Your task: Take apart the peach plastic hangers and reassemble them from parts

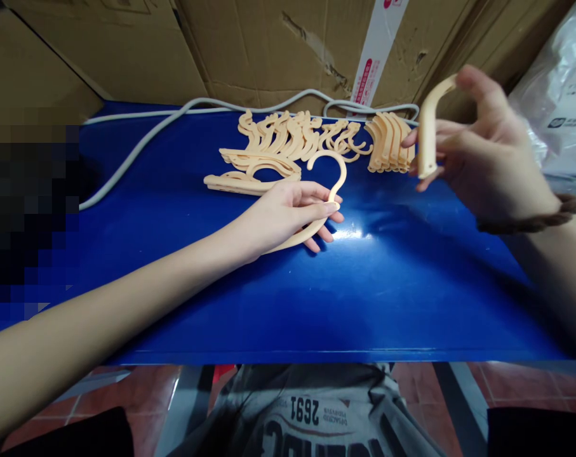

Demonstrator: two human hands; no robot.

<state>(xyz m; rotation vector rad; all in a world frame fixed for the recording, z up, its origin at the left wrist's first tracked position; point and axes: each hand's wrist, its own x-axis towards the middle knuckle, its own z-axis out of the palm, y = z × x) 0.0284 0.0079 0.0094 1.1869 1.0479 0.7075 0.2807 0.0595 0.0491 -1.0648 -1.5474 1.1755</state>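
My left hand [288,209] is closed on a cream plastic hanger piece with a hook [341,170]; the hook curls up past the fingers, and part of the arm below runs behind my wrist. Raised at the right, my right hand [492,152] grips a curved cream hanger arm [428,130], its squared end pointing down. The two pieces are apart. Just behind my left hand lie some folded hanger pieces [240,183]. Further back are a row of curved hanger parts [285,134], several small hooks [347,138] and a neat set of hanger arms [387,143].
A blue tabletop [364,298] lies under everything. Along its back edge runs a white cable [187,109], in front of cardboard boxes [263,51]. Clear plastic packaging [559,120] stands at the right. My lap, in printed grey cloth [311,406], is below the front edge.
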